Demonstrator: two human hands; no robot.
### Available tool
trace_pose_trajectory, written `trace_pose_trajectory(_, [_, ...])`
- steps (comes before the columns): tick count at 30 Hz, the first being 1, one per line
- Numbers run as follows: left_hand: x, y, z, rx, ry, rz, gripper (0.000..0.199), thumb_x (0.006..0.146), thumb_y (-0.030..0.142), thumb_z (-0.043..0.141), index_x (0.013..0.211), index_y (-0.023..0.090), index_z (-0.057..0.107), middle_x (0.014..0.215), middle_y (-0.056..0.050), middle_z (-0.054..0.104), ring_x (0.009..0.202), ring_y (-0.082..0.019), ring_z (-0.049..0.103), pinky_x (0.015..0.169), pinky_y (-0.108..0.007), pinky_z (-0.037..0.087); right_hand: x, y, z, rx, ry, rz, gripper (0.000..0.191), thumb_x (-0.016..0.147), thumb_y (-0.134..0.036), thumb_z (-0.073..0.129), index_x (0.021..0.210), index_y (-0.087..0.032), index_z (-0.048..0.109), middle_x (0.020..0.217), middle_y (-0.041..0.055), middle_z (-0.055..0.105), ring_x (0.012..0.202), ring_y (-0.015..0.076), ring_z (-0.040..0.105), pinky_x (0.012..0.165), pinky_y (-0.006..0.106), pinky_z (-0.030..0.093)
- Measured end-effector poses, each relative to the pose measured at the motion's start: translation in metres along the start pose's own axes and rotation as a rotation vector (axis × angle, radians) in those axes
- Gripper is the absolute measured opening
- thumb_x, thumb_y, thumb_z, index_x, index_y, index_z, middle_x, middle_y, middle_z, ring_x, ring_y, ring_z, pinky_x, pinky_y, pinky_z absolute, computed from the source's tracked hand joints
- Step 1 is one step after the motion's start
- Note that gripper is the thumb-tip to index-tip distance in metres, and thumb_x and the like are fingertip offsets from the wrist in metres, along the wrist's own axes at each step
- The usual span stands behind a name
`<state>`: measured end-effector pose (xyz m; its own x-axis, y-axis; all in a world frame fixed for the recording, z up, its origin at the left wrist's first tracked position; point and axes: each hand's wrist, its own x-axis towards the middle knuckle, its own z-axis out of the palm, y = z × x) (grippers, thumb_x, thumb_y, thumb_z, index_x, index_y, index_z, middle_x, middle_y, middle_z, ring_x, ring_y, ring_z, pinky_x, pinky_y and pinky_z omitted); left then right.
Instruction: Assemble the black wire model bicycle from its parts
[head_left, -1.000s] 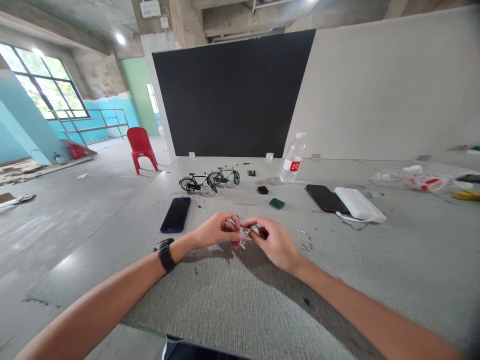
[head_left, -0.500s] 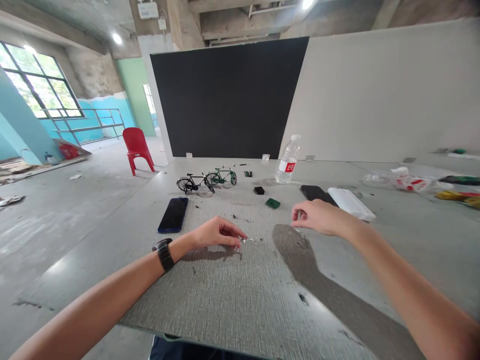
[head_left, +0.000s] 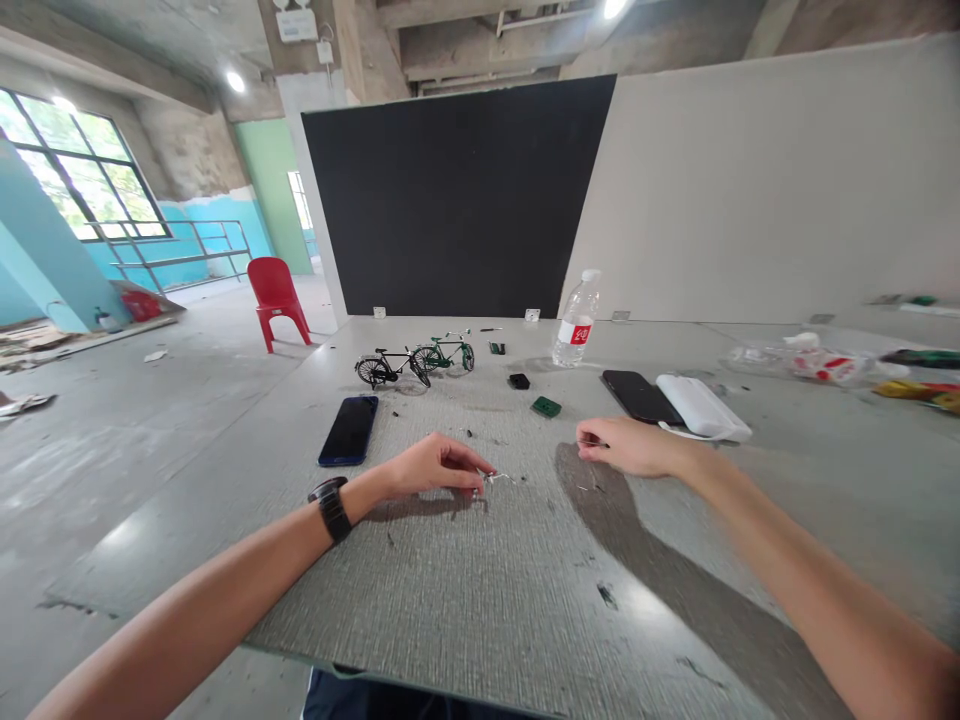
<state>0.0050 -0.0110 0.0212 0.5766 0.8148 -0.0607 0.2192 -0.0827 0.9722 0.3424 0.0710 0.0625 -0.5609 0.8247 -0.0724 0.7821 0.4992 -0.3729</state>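
Note:
My left hand (head_left: 436, 464), a watch (head_left: 330, 508) on its wrist, is closed in a pinch just above the table. Between thumb and fingers sits a small silvery bent metal part (head_left: 501, 477), perhaps a miniature handlebar; the fingers hide some of it. To the right, my right hand (head_left: 626, 445) is also pinched, with a thin, dark-ended stick-like piece (head_left: 602, 444) showing at its fingers; its kind is too small to make out. Tiny slivers (head_left: 589, 488) lie in the shadow below that hand. Beyond stand a black miniature bicycle (head_left: 386, 368) and a green miniature bicycle (head_left: 445, 353).
On the grey table (head_left: 450, 600) lie a blue-edged phone (head_left: 349, 431), a green part (head_left: 546, 407), a black part (head_left: 518, 381), a dark phone (head_left: 637, 395) and a white case (head_left: 701, 407). A water bottle (head_left: 577, 320) stands near the back panel (head_left: 465, 200). Plastic packaging (head_left: 825, 365) is at right.
My right hand has shifted slightly left, and a thin piece now shows in its pinch. The left hand keeps its hold on the silvery part, almost still.

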Motion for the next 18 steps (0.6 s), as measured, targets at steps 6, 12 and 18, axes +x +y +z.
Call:
trace_pose_trajectory(6, [0.000, 0.001, 0.003, -0.120, 0.079, 0.025, 0.039, 0.085, 0.036, 0.074, 0.118, 0.014, 0.072, 0.087, -0.007, 0.073, 0.072, -0.012, 0.065, 0.073, -0.028, 0.051, 0.003, -0.040, 0.000, 0.213, 0.192, -0.118, 0.028, 0.090, -0.046, 0.059, 0.105, -0.025, 0.071, 0.097, 0.0056, 0.074, 0.084, 0.0213, 0.067, 0.074, 0.035, 0.049])
trace_pose_trajectory(12, [0.002, 0.000, 0.003, -0.207, 0.119, 0.002, 0.046, 0.084, 0.035, 0.076, 0.121, 0.010, 0.070, 0.084, -0.007, 0.070, 0.072, -0.013, 0.064, 0.075, -0.031, 0.052, 0.000, -0.081, 0.015, 0.323, 0.380, -0.209, 0.033, 0.091, -0.053, 0.061, 0.091, -0.024, 0.075, 0.079, 0.0027, 0.072, 0.061, 0.0156, 0.056, 0.059, 0.032, 0.043])
trace_pose_trajectory(18, [0.003, -0.004, 0.002, -0.253, 0.137, -0.010, 0.044, 0.078, 0.038, 0.082, 0.112, 0.012, 0.074, 0.088, -0.007, 0.072, 0.076, -0.013, 0.066, 0.079, -0.031, 0.051, -0.003, -0.105, 0.046, 0.277, 0.512, -0.286, 0.028, 0.091, -0.050, 0.064, 0.087, -0.025, 0.077, 0.070, 0.0013, 0.072, 0.055, 0.0138, 0.053, 0.059, 0.031, 0.044])
